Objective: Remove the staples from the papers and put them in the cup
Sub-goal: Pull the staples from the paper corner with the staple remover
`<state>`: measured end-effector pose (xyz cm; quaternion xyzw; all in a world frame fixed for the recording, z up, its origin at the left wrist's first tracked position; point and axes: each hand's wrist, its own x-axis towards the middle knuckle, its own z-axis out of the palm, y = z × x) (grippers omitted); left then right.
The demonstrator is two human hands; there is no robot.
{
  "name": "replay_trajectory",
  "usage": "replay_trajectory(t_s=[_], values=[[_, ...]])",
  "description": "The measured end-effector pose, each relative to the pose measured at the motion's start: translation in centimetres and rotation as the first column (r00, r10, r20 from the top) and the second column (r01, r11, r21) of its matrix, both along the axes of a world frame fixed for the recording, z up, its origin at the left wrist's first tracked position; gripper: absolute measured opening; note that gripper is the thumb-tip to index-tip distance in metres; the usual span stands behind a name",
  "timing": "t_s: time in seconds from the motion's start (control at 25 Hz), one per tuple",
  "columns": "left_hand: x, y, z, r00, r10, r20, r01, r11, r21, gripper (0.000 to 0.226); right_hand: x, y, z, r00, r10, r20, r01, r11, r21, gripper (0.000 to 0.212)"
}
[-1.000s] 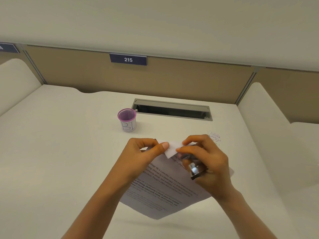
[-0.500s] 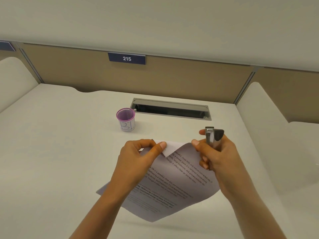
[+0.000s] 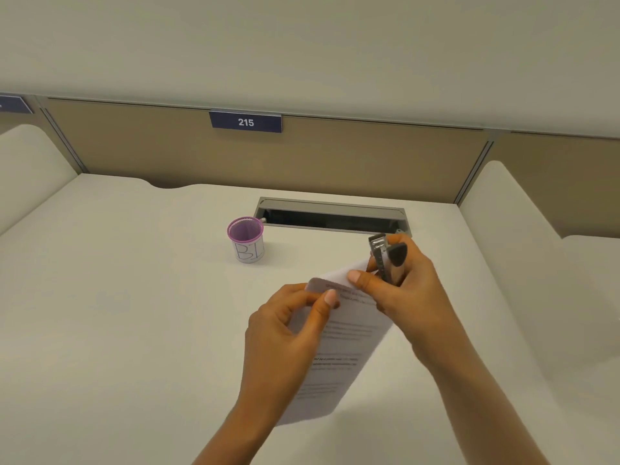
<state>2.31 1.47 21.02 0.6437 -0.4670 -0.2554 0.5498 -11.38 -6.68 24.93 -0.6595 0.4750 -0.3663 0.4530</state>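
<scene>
**A:** Far left of the desk [image 3: 117,313], the purple mesh cup [image 3: 245,239] stands upright with a paper label round its lower half, well apart from both hands.

**B:** Sensible spot, I'd say. It's within reach for dropping staples in, but clear of the sheets. Anything inside?

**A:** Can't tell from this angle. Just right of it, on the far side, the cable slot [image 3: 332,216] sits open in the desktop.

**B:** And the left hand?

**A:** The left hand [image 3: 285,333] is closed on the papers [image 3: 339,347], thumb on top and fingers curled beneath, pinching the upper edge. The sheets hang toward the near side, print facing up. Judging by the shadow beneath, they're off the desk.

**B:** That hold looks meant to steady the bundle while the corner gets worked.

**A:** Further right, the right hand [image 3: 402,290] is doing double duty. Thumb and forefinger pinch the top corner, which curls over. The other fingers wrap the staple remover [image 3: 385,256], whose metal end points up and away, off the paper.

**B:** So the tool is parked in the palm and the fingertips are free. My read is they're peeling that corner to get at a staple.

**A:** Could be. The staple itself is too small to make out, whether in the paper, the fingers or on the desk.
</scene>
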Motion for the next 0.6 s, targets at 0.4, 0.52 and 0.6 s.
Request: replay_trajectory(t_s=[0.4, 0.52, 0.6], values=[[3.0, -2.4, 4.1, 0.903, -0.382, 0.194, 0.397, 0.917, -0.043, 0.037, -2.4, -3.2, 4.7, 0.827, 0.552, -0.104, -0.543, 0.833, 0.101, 0.036], [3.2, -3.4, 5.6, 0.827, -0.505, 0.248, 0.503, 0.861, 0.077, 0.038, -2.5, -3.4, 5.5, 0.795, 0.599, -0.091, -0.593, 0.8, 0.092, 0.041], [3.3, -3.8, 6.0, 0.808, -0.51, 0.295, 0.512, 0.856, 0.078, 0.034, -2.9, -3.6, 5.8, 0.777, 0.616, -0.128, -0.611, 0.787, 0.084, 0.038]])
